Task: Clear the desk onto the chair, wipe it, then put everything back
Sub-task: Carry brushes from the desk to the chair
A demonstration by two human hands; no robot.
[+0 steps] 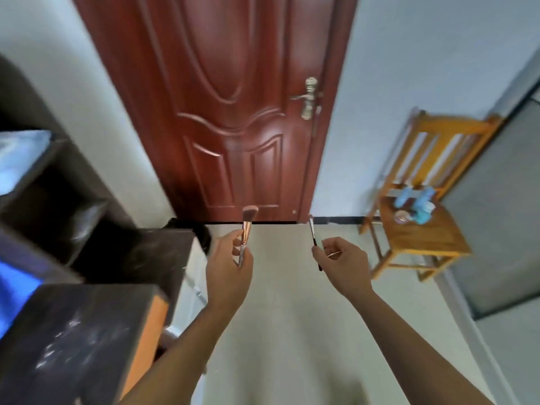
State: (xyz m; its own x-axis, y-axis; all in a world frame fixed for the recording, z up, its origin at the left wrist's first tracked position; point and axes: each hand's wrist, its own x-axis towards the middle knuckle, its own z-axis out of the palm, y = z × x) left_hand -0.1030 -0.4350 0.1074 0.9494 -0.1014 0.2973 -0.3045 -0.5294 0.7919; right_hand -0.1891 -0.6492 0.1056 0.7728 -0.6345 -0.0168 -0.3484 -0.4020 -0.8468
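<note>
My left hand (230, 267) pinches a large makeup brush (247, 226) with a rose-gold ferrule, bristles up. In my right hand (342, 266) is a thin black-handled makeup brush (313, 238), also held upright, plus a second thin stick that I cannot identify. Both hands are out in front over the floor. The wooden chair (423, 238) stands to the right against the wall, with blue bottles (415, 203) and a small round compact (401, 216) on its seat. The dark desk (73, 340) is at the lower left, its top dusty.
A red-brown door (233, 112) with a brass handle is straight ahead. Dark shelving (58, 200) rises above the desk at the left. Something blue (14, 296) lies at the desk's left edge. Pale floor lies between me and the chair.
</note>
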